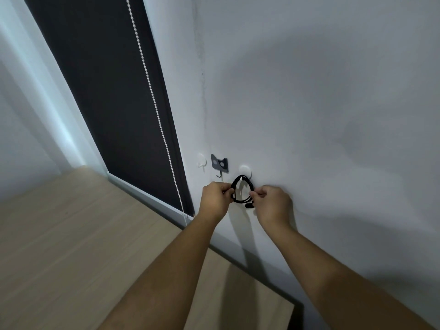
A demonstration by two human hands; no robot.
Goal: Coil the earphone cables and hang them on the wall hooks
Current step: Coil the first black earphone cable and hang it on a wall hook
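A black earphone cable, wound into a loop, hangs with its top over the white round wall hook. My left hand pinches the loop's left side. On the loop's right side my right hand pinches it, and a black earbud dangles just below those fingers. To the left on the wall are a dark grey hook with a metal prong and another white hook, both with nothing on them.
A light wooden tabletop runs below along the white wall. A dark roller blind with a white bead chain covers the window at the left.
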